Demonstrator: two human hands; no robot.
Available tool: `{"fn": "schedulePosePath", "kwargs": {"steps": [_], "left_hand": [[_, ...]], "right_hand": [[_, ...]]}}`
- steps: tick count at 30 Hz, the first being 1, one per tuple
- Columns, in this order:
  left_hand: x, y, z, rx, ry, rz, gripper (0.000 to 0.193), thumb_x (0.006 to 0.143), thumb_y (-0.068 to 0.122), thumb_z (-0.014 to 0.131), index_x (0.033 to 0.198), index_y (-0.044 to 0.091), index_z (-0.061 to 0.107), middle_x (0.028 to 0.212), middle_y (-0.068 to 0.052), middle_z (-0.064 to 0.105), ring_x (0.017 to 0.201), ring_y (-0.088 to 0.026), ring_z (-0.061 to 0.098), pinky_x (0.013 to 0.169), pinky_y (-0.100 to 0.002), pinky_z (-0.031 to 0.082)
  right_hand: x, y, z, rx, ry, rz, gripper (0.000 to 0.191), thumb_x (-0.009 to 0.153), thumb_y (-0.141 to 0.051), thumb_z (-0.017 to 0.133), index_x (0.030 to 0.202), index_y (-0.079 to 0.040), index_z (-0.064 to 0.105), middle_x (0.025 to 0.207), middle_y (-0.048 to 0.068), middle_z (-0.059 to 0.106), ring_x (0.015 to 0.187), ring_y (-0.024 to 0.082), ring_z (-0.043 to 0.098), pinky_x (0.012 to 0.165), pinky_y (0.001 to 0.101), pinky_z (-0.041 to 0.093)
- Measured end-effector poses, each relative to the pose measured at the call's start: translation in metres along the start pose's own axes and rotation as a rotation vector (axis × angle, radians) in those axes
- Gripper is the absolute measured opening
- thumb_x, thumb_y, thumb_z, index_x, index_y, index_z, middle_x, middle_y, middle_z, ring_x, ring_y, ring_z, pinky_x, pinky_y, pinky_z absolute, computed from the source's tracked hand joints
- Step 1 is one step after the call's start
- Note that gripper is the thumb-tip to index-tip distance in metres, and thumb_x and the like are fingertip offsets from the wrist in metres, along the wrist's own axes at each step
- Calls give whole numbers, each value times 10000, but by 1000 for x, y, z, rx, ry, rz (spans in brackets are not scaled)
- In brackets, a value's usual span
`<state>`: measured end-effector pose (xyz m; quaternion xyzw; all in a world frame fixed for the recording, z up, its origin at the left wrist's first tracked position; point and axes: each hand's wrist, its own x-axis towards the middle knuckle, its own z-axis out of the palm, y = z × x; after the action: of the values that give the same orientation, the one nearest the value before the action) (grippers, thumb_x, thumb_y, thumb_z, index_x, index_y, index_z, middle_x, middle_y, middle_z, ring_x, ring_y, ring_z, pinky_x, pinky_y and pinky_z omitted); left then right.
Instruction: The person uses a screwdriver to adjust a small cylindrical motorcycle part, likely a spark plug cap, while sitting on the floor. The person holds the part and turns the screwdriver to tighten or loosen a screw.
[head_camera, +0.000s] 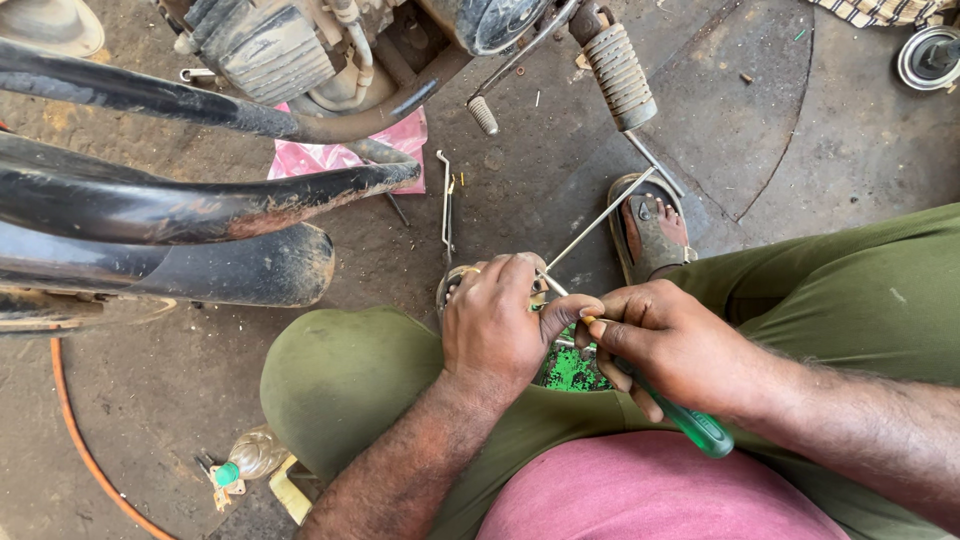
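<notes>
I see the motorbike frame (180, 200) looming at upper left over the concrete floor (760, 130), then below it my left hand (495, 320) clamped over a round metal part (455, 285) between my knees, my right hand (680, 345) closed around a green-handled screwdriver (700, 428), its tip touching that part.

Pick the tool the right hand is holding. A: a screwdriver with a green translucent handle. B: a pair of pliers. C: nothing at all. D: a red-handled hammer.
A: the right hand wraps a screwdriver whose green translucent handle sticks out below the palm, its tip aimed at the small metal part the left hand holds.
</notes>
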<state>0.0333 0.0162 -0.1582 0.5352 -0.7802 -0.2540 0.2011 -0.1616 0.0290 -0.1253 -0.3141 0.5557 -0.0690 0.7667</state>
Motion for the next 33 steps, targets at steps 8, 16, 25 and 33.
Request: {"fn": "schedulePosePath", "kwargs": {"steps": [8, 16, 25, 33], "left_hand": [[4, -9, -8, 42, -125, 57, 504, 851, 559, 747, 836, 80, 591, 816, -98, 666, 819, -347, 683, 737, -494, 529], [-2, -4, 3, -13, -56, -57, 554, 838, 590, 746, 910, 57, 610, 816, -125, 675, 763, -340, 692, 673, -476, 534], [-3, 0, 5, -214, -16, -162, 548, 849, 582, 764, 986, 63, 650, 833, -110, 699, 767, -307, 722, 665, -436, 555], [3, -7, -6, -246, -69, -116, 513, 805, 490, 844, 1003, 55, 659, 827, -106, 709, 782, -298, 725, 695, -424, 562]], "right_hand": [[3, 0, -5, -40, -58, 24, 330, 994, -237, 543, 781, 3, 617, 532, 51, 586, 330, 147, 534, 322, 304, 428], [2, 3, 3, -32, 16, -3, 330, 1003, -223, 539, 789, 10, 630, 535, 60, 587, 329, 150, 524, 328, 315, 432], [1, 1, 4, -24, 39, -48, 258, 984, -198, 518, 889, -10, 668, 561, 43, 597, 363, 136, 536, 354, 303, 460], [0, -7, -10, -115, -75, -21, 340, 998, -240, 538, 804, 24, 626, 549, 54, 596, 362, 138, 557, 351, 296, 456]]}}
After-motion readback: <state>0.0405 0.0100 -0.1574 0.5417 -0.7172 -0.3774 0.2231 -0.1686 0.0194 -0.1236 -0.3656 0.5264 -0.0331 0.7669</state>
